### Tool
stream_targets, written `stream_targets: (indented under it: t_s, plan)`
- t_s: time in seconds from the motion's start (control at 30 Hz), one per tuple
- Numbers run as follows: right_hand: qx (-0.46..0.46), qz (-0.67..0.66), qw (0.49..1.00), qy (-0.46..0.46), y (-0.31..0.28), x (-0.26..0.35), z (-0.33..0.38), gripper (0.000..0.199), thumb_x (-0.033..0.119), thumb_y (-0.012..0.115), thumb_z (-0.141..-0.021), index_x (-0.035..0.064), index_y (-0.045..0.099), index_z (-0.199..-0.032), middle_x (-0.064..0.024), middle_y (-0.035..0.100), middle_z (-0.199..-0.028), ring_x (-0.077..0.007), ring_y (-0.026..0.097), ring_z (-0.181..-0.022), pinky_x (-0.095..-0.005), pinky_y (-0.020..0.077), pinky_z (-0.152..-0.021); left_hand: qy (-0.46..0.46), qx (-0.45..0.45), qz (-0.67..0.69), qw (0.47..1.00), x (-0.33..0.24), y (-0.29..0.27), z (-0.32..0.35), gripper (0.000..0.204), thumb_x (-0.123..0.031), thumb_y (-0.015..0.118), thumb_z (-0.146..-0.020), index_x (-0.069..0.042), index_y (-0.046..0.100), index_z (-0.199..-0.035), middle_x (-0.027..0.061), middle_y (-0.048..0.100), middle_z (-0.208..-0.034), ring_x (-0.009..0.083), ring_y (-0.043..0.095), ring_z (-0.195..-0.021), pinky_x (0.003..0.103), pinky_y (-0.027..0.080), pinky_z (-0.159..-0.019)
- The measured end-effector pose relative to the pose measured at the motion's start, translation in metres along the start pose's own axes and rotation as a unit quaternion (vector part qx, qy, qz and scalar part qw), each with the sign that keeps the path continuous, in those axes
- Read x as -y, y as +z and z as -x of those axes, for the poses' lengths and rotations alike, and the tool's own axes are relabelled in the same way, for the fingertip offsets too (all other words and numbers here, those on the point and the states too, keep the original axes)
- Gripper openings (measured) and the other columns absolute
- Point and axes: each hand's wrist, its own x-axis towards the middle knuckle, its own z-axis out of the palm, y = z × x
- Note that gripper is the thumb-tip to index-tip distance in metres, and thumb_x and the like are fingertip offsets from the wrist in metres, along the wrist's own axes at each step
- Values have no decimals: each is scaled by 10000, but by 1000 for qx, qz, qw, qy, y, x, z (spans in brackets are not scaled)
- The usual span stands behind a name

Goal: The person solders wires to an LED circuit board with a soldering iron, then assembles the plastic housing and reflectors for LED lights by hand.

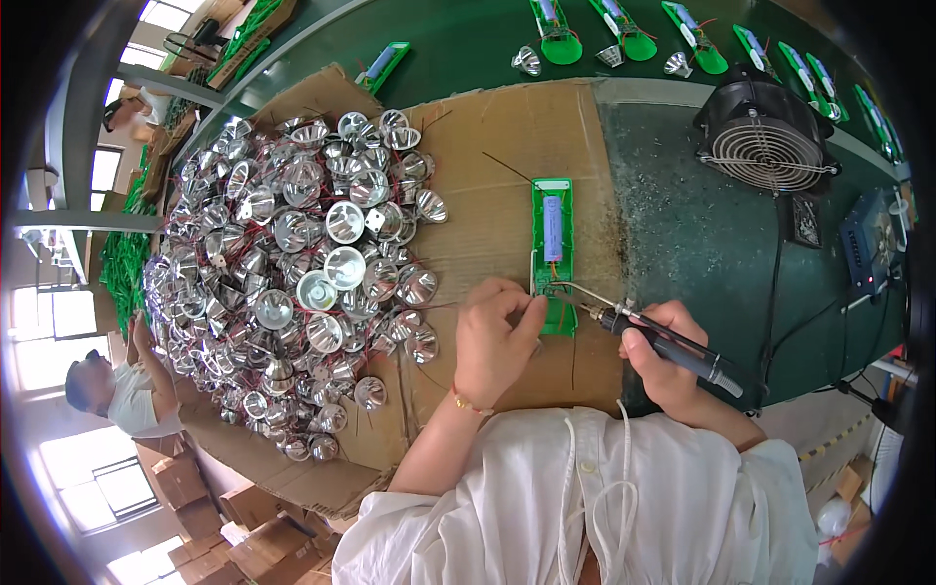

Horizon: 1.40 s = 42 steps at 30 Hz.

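One long green plastic tray with a blue battery in it [553, 249] lies on the brown cardboard sheet [487, 156] that covers my worktop. Everything else I tell from that tray. My left hand [495, 339] sits at the tray's near end, on its left side. The fingers are curled and pinch down on the thin wires there, holding them in place. My right hand [665, 356] is on the tray's right side, gripping a black soldering iron [673, 343] tightly like a pen. The iron's tip points at the near end of the tray, right by my left fingers. A thin silver solder wire [585, 290] bends over that same spot.

Left of the tray is a big heap of shiny silver cone-shaped reflectors with red wires [302, 263]. I think that many are waiting, so a lot of work is left. Beyond the tray, on the dark green belt [468, 39], lie a few more green trays [624, 34] with reflectors beside them. Those look done to me. Right of the tray stands a small black round fan [765, 132]. Far left of the heap, another person in a white shirt [122, 395] works.
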Motion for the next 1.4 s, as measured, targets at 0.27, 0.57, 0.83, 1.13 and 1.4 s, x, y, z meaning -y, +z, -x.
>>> stream_targets:
  t_s: [0.27,0.57,0.83,1.13,1.4]
  plan:
    - [-35,-43,998,-3,-4,2,5,154,92,572,-817,-5,459,-857,-101,537,-746,-118,553,-577,-244,468,-523,-7,-3,3,1000,0,0,0,147,-109,630,-739,14,607,-663,113,570,-729,260,535,-673,341,415,-608]
    - [-51,-57,997,18,-7,4,12,186,115,601,-816,-12,477,-872,-87,588,-691,-103,563,-620,-245,461,-552,14,-11,-21,1000,1,0,1,141,-104,640,-737,15,607,-669,111,565,-708,238,539,-623,324,417,-554]
    - [-17,-15,999,-47,-13,-1,14,184,101,616,-802,-4,482,-870,-69,576,-712,-84,525,-605,-238,427,-529,14,-85,124,989,-5,5,12,150,-141,636,-793,7,617,-778,101,537,-821,159,525,-625,261,436,-512]
    - [-2,5,1000,-14,-9,5,10,166,80,581,-802,-7,443,-830,-92,554,-653,-110,517,-612,-258,437,-561,11,39,-11,999,-1,3,2,129,-137,654,-733,-17,622,-698,97,503,-742,214,479,-627,301,398,-542]
    - [5,-17,1000,6,-6,1,11,165,95,575,-813,-3,445,-838,-86,537,-675,-109,524,-598,-254,445,-555,-14,38,-3,999,-2,3,2,125,-136,659,-724,-22,629,-685,91,511,-723,204,484,-618,307,395,-550]
